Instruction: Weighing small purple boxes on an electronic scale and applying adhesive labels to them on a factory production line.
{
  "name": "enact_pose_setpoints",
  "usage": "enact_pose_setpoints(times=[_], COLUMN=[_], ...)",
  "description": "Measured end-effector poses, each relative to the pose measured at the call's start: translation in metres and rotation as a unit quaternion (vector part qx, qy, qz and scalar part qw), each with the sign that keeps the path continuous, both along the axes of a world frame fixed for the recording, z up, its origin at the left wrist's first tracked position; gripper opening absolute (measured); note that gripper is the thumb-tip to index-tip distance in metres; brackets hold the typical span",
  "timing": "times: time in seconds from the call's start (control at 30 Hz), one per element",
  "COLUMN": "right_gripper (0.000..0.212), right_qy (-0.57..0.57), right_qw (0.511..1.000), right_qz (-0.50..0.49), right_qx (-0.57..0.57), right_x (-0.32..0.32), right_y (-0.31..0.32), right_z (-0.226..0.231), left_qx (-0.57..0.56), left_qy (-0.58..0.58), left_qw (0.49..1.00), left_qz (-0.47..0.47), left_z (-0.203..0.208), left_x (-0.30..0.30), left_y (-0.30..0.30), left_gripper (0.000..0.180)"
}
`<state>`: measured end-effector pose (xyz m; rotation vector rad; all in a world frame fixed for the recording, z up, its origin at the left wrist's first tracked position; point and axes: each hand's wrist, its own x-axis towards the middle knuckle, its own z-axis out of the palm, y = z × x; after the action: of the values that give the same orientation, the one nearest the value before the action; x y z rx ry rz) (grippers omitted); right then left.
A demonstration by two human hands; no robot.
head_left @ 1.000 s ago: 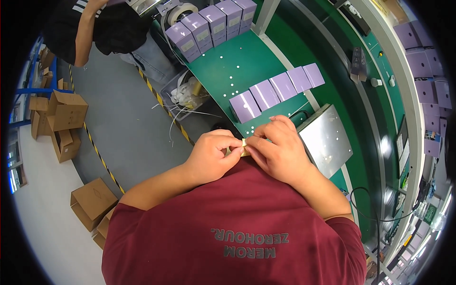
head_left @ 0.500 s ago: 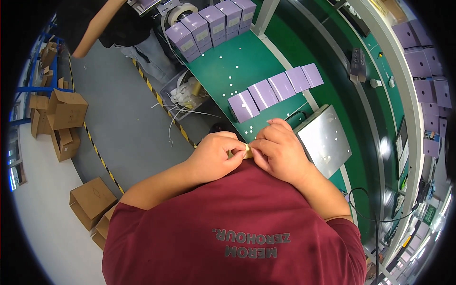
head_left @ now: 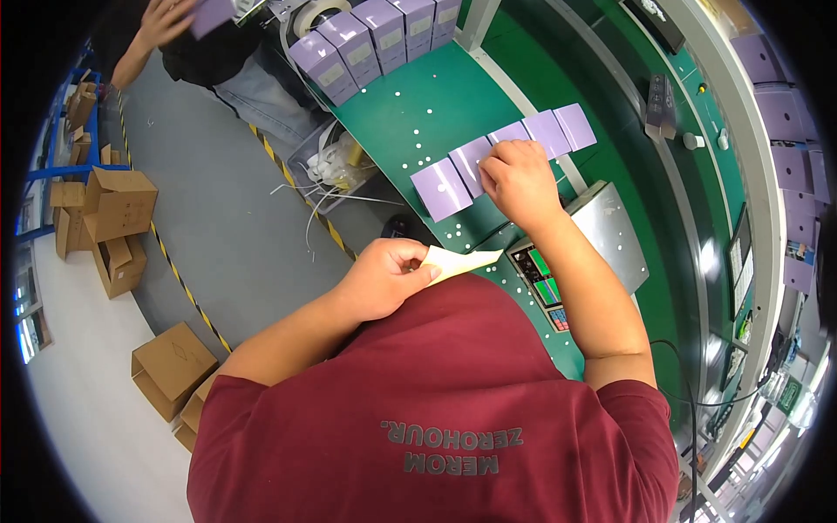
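Observation:
Close to my body, my left hand [head_left: 384, 277] is closed, thumb and fingers pinching a pale yellow sheet of paper [head_left: 460, 261] whose pointed end sticks out to the right. My right hand [head_left: 523, 183] reaches over a slanting row of purple boxes [head_left: 441, 190] on the green tabletop [head_left: 397, 118]. Its fingers are bent and pressed together at the second and third boxes, partly covering them. Whether it touches a box or holds something small is hidden. Small white round dots [head_left: 406, 167] are scattered on the tabletop near the boxes.
Right of the row stands a scale with a steel plate [head_left: 615, 235] and a lit keypad panel [head_left: 547, 283]. More purple boxes [head_left: 357, 48] stand at the far end, beside a tape roll [head_left: 321, 16]. A co-worker's hand [head_left: 166, 22] holds a purple box. A bin [head_left: 344, 166] sits below the table edge.
My hands were together at the yellow paper. My right hand has moved away and forward to the boxes, while my left keeps the paper, now more visible. The co-worker now shows a box.

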<state>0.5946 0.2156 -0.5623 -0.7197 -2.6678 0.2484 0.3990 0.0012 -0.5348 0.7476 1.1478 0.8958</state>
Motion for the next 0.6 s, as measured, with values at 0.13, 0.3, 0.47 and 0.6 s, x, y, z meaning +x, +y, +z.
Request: enact_pose_setpoints(times=[0.13,0.3,0.47,0.6], right_gripper=[0.01,0.013,0.017,0.02], right_qy=[0.036,0.084,0.137,0.093], right_qw=[0.999,0.992,0.98,0.985], right_qz=[0.005,-0.015,0.009,0.033], right_qx=[-0.032,-0.097,-0.147,-0.139], right_x=[0.005,0.018,0.034,0.038], right_y=[-0.009,-0.011,-0.045,-0.062], right_z=[0.002,0.013,0.061,0.071], left_qx=[0.017,0.031,0.065,0.1], left_qy=[-0.053,-0.049,0.014,0.107], left_qw=[0.997,0.996,0.996,0.989], left_qz=[0.055,0.074,0.066,0.023], left_z=[-0.017,-0.019,-0.019,-0.001], left_x=[0.006,0.015,0.025,0.034], left_y=[0.008,0.029,0.043,0.054], left_gripper=[0.013,0.013,0.013,0.012])
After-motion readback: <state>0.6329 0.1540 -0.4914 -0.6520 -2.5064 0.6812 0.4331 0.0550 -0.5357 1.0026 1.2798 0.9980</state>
